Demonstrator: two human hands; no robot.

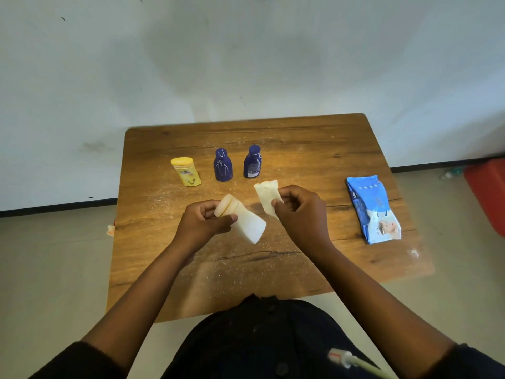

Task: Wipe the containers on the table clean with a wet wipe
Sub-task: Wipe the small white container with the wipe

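While held tilted, white bottle (240, 218), cap up-left

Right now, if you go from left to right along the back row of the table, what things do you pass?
Yellow plastic bottle → dark blue bottle with white scribbly lines → dark blue bottle with a label → further right and nearer, blue wet wipe packet.
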